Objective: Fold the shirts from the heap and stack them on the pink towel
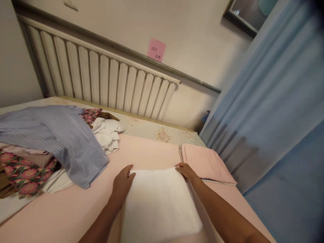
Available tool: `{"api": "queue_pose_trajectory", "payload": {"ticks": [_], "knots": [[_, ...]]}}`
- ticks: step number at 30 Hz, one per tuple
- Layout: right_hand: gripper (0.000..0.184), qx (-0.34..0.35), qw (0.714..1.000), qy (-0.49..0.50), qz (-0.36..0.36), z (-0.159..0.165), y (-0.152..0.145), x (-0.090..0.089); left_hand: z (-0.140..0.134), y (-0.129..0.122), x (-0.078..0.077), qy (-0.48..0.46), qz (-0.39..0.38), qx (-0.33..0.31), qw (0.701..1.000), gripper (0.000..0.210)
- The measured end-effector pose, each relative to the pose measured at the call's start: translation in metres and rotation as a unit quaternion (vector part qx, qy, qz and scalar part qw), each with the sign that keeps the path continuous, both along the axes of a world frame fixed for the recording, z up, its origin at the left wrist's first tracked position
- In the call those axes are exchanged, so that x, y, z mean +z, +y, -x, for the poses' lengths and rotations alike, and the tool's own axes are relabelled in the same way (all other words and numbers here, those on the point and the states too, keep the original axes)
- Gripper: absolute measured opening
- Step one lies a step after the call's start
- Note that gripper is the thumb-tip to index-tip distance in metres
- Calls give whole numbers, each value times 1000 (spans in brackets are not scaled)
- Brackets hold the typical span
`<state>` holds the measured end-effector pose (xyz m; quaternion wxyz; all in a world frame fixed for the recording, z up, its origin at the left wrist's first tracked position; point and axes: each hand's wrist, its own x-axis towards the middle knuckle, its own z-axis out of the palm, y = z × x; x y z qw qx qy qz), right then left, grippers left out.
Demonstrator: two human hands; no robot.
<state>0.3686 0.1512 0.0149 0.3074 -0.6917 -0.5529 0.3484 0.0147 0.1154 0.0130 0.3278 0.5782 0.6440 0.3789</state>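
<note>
On the pink sheet (146,152), a folded white cloth (159,202) is lying front and centre, the left hand (123,182) pinching its far left corner and the right hand (187,171) pinching its far right one. Just beyond the right hand a folded pink stack (209,162) is resting near the bed's edge. To the left a loose heap is taking up room — a blue striped shirt (58,138) is sprawling over a floral cloth (29,175), and a crumpled white garment (107,131) is sticking out behind. Past the sheet, a patterned mattress (163,135) is showing. Beyond it a radiator (101,74) is running along the wall (187,27), a pink note (156,50) is hanging above — and a blue curtain (240,135) is draping down the right side, partly covering a framed picture (246,15).
</note>
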Motion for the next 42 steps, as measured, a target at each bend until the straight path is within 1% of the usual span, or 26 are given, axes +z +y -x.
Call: {"api": "queue_pose_trajectory", "payload": {"ticks": [4,7,10,14,17,19,20,22,24,25,26,27,28,30,33,37,42], "knots": [[17,-20,999,-21,-20,3,-3,-3,-1,0,-2,-32,6,23,999,38],[10,-38,996,-65,-47,5,-4,-3,-1,1,-4,-47,0,35,998,35],[5,-53,989,-119,-66,9,-3,-5,-2,0,-5,-42,-12,43,998,33],[9,-57,978,-189,-72,14,-4,-4,-1,1,-7,-23,-20,32,999,34],[15,-51,965,-241,-90,23,-12,3,-1,2,-9,-1,-27,10,1000,35],[20,-43,955,-269,-117,37,-21,9,-1,2,-10,15,-32,2,999,36],[24,-30,949,-281,-138,47,-26,12,-1,3,-10,24,-34,1,999,37],[33,32,933,-301,-196,72,-37,13,-1,3,-10,37,-36,0,999,38],[39,161,892,-324,-270,99,-48,10,-1,3,-10,44,-38,-2,998,39],[42,218,870,-333,-291,111,-54,7,-1,3,-10,47,-38,-4,998,40],[45,263,851,-339,-301,122,-60,3,-2,3,-10,48,-39,-6,998,41],[48,291,841,-344,-299,131,-65,0,-2,2,-10,50,-40,-8,998,41],[51,307,837,-348,-290,137,-69,-3,-2,2,-10,53,-43,-9,998,42],[54,314,840,-354,-266,143,-74,-8,-2,2,-11,57,-51,-9,997,42],[56,306,843,-364,-250,141,-75,-10,-3,1,-14,62,-63,-6,996,42],[57,285,841,-384,-254,127,-69,-14,-3,2,-16,59,-66,-8,996,42],[57,248,847,-414,-224,101,-63,-21,-4,1,-18,57,-61,-11,996,42]]}}
